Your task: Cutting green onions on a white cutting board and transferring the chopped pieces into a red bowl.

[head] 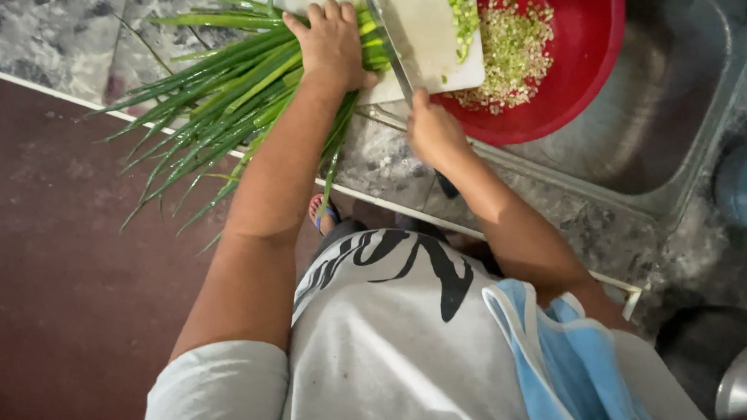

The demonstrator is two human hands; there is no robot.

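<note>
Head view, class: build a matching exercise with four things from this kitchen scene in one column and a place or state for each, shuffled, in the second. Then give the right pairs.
Column one:
1. knife
2. green onions
3. chopped pieces
4. red bowl

Column two:
A. pressed down on the board by the left hand
B. set at the edge of the sink
C. held in the right hand
D. piled inside the bowl

Pairs: 1-C, 2-A, 3-D, 4-B
</note>
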